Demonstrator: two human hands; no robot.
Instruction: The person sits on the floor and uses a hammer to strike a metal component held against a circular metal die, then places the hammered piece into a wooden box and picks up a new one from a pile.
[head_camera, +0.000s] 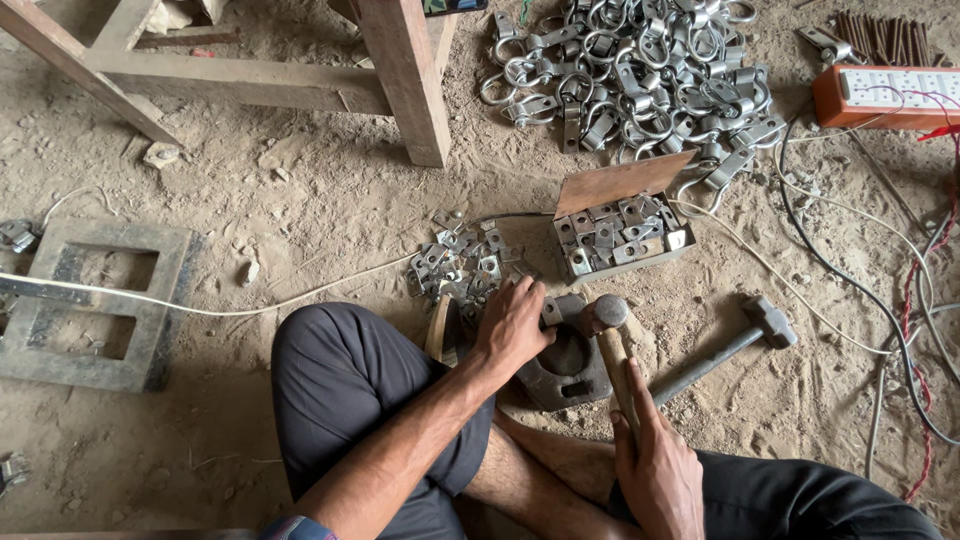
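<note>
Bare forearms and hands, no gloves; dark grey trousers (345, 385) on both legs, a striped sleeve edge (297, 527) above the left arm.

The hammer (612, 345) had a dull grey steel head on a smooth pale wooden handle, the anvil block (565, 372) was dark matt iron, the shackles (640, 70) shone galvanised, and the floor (300, 200) was rough dusty earth.
</note>
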